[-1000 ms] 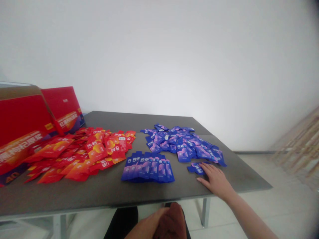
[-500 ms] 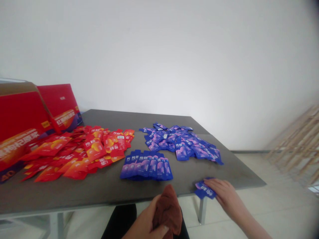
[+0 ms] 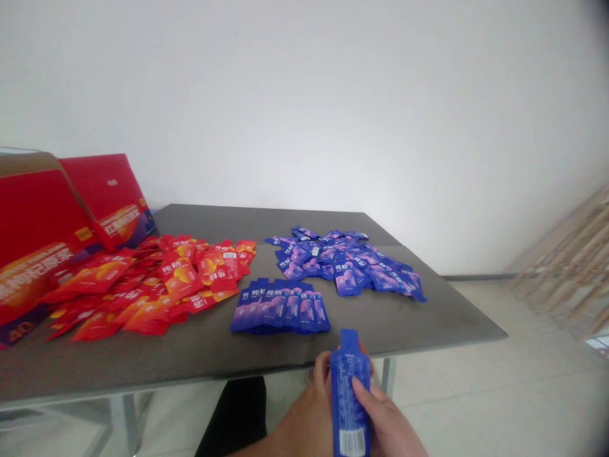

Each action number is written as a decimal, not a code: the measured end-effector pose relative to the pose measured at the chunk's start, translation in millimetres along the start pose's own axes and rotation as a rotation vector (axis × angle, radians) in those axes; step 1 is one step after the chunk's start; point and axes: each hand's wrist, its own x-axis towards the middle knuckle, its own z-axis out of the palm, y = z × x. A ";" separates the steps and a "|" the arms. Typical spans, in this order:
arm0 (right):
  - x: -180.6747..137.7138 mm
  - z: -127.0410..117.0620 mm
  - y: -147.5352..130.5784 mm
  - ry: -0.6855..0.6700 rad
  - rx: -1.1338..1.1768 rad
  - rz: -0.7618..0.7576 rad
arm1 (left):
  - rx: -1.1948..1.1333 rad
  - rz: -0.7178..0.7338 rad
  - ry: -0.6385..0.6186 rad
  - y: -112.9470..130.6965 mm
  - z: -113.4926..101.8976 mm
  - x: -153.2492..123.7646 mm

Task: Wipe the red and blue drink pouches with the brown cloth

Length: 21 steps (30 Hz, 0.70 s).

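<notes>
A blue pouch (image 3: pixel 351 403) stands nearly upright below the table's front edge, its printed back with a barcode facing me and its narrow spout end up. My right hand (image 3: pixel 387 416) is closed on it from the right, thumb pressed flat on the printed side. From the left, my left hand (image 3: pixel 309 409) comes up against the pouch with its fingers curled. The pouch covers most of the left hand's grip, and no brown cloth shows. Beyond the hands, several blue pouches (image 3: pixel 280 309) lie overlapped in a neat row, spout ends away from me.
A loose heap of blue pouches (image 3: pixel 349 263) lies farther back on the dark table (image 3: pixel 457 324). Left of it is a heap of red-orange pouches (image 3: pixel 157 285). Red cartons (image 3: pixel 38 222) stand at the far left. Wooden slats (image 3: pixel 571 273) lean at the right, off the table.
My right hand has come left from the table's front edge, bringing a blue pouch in front of my left hand. The brown cloth in my left hand has gone out of sight.
</notes>
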 end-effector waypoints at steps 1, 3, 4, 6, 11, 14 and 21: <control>1.5 -1.9 1.7 0.036 0.015 -0.006 | 0.047 0.009 -0.027 2.1 -1.2 -1.2; 2.4 -7.6 1.3 0.104 0.027 -0.032 | 0.106 0.023 -0.036 5.1 -5.8 -6.7; 1.8 -10.6 0.0 0.131 0.026 -0.047 | 0.128 0.026 -0.014 6.0 -8.7 -10.6; -0.9 -15.0 -2.9 0.172 0.013 -0.071 | 0.163 0.014 0.093 6.5 -14.0 -18.4; -9.2 -6.0 -5.9 0.203 -0.064 -0.106 | 0.244 -0.093 0.027 4.4 -14.8 -23.4; -10.7 4.8 -8.5 0.193 -0.178 -0.077 | 0.182 -0.082 -0.135 3.3 -11.4 -19.5; -27.0 -35.6 -41.7 0.451 -0.492 -0.583 | -0.137 0.003 -0.153 16.5 -28.9 -26.5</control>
